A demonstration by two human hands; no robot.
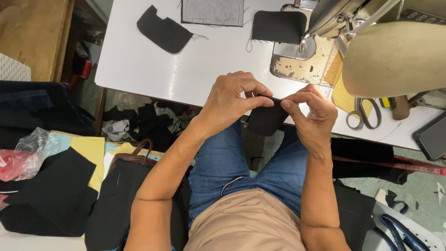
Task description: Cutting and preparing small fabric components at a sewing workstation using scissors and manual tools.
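A small black fabric piece (pixel 265 117) is pinched along its top edge between both hands, just in front of the near edge of the white table (pixel 153 65). The left hand (pixel 231 100) is closed on its left corner with thumb and fingers; the right hand (pixel 312 113) is closed on its right corner. The piece hangs below the fingers, above the blue-jeaned lap.

A clear plastic bag (pixel 28 151) holding something red is seen well left of the table, on piled dark cloth. A brown handbag (pixel 134 157) is set below the table edge, its contents hidden.

On the table, a curved black cut piece (pixel 163 30), a grey panel (pixel 212 11) and a black square piece (pixel 278 26) lie at the far side. A sewing machine (pixel 390 51) stands at the table's right end, with scissors (pixel 364 113) just beside it. Fabric scraps are scattered on the floor beneath the table.
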